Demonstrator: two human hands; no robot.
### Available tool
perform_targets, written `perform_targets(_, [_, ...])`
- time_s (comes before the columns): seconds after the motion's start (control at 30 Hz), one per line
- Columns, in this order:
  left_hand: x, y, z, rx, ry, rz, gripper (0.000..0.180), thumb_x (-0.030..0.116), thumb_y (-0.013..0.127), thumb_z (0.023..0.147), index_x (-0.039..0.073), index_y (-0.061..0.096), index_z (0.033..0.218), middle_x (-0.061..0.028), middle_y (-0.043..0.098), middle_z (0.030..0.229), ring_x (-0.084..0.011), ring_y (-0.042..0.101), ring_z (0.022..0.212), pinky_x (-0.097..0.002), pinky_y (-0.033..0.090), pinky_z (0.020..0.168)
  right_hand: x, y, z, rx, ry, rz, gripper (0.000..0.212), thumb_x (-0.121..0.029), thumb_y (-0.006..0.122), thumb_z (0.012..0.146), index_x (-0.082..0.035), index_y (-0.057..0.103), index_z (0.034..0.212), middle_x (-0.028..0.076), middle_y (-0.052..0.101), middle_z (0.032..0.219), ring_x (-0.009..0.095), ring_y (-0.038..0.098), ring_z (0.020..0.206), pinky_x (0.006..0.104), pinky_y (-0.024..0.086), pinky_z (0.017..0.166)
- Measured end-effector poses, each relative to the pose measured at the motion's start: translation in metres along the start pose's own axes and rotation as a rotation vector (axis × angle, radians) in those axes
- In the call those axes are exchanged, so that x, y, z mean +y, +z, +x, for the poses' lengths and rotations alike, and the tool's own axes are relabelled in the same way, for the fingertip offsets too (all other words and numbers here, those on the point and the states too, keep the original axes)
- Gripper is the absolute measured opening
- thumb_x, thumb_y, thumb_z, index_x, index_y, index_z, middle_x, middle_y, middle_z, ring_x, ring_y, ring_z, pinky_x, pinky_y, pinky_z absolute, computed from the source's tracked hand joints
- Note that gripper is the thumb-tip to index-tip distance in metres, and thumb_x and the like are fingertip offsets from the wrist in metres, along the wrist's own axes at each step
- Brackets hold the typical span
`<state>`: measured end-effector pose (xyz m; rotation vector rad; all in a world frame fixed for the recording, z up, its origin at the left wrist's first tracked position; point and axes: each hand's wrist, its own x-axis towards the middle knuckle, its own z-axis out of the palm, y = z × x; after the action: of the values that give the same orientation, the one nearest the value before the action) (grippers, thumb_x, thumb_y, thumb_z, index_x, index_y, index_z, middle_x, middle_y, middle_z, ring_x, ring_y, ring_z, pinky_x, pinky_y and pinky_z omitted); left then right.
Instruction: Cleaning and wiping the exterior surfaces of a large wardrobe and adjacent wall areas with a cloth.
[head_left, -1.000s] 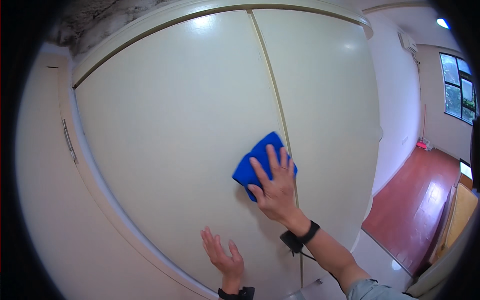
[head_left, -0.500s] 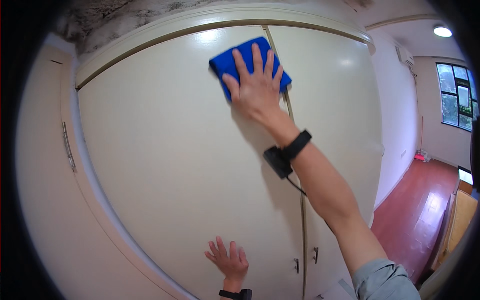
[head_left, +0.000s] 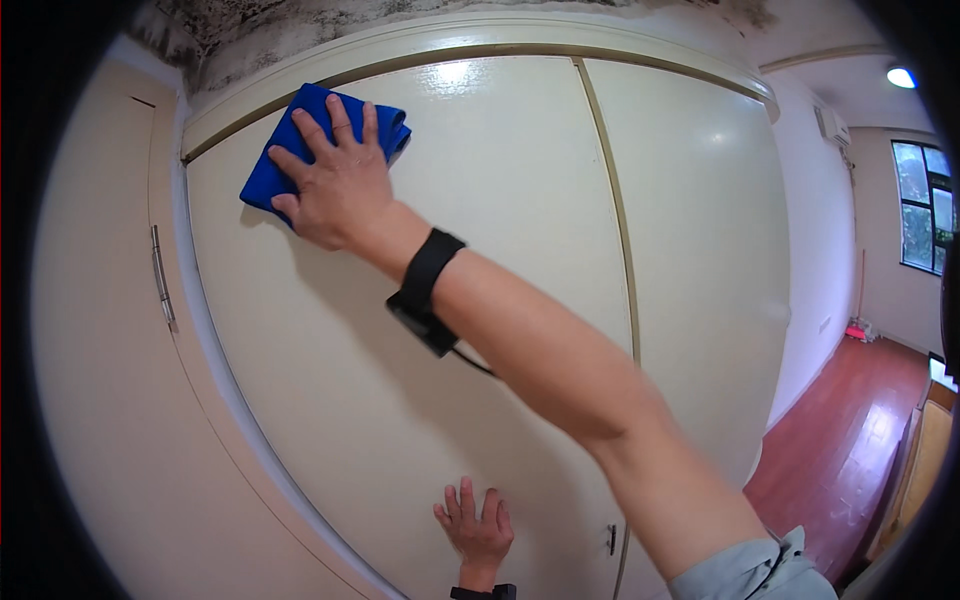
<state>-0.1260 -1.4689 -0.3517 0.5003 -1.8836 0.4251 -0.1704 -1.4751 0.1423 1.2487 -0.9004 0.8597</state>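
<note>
With fingers spread, my right hand (head_left: 340, 190) presses a folded blue cloth (head_left: 262, 183) flat against the upper left of a cream cabinet door (head_left: 480, 230). The cloth lies close to the cabinet's top rail, and its loose folded corner sticks out to the right of my fingers. Low on the same door, my left hand (head_left: 478, 525) is open with its fingers apart and nothing in it. Whether its palm touches the door is hard to tell. Each wrist has a black band.
A second cabinet door (head_left: 700, 220) adjoins on the right, past a vertical seam. A small handle (head_left: 612, 540) sits low on the left door. At far left is another door with a metal handle (head_left: 161, 275). The ceiling (head_left: 300, 32) has dark stains. A reddish floor (head_left: 840, 440) stretches away at right.
My right hand has slid the cloth leftward across the door, from beside the seam to the upper left corner. The view has shifted slightly; my left hand remains low on the door.
</note>
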Motion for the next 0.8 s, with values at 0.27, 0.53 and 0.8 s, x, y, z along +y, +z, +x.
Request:
perform_targets(0.27, [-0.006,-0.012,-0.002,-0.067,0.023,-0.096,0.035,0.032,0.068,0.085,0.017,0.067,0.116,-0.0177,0.042,0.156,-0.0421,0.021,0.151,-0.0608,0.002,0.122,0.143,-0.080,-0.032,0.087,0.537,-0.384,0.074,-0.064,0.038,0.099,-0.020,0.037,0.158,0.018,0.025,0.166,0.046,0.017,0.152,0.0639,0.007,0.120])
perform_targets(0.53, [0.009,-0.026,0.007,-0.084,0.026,-0.304,0.040,0.032,0.069,0.084,0.012,0.069,0.118,-0.0205,0.035,0.160,-0.0442,0.016,0.153,-0.0616,-0.002,0.121,0.077,-0.040,-0.006,0.149,0.397,-0.399,0.066,-0.055,0.041,0.100,-0.018,0.041,0.156,0.023,0.027,0.163,0.054,0.015,0.149,0.0686,0.005,0.118])
perform_targets(0.8, [0.020,-0.050,0.011,-0.127,0.030,-0.360,0.032,0.031,0.068,0.087,0.013,0.071,0.113,-0.0134,0.038,0.161,-0.0378,0.027,0.150,-0.0609,0.022,0.114,-0.046,0.019,0.048,0.065,-0.065,-0.216,0.054,-0.054,0.045,0.100,-0.029,0.052,0.148,0.011,0.035,0.162,0.040,0.020,0.152,0.0635,0.013,0.121])
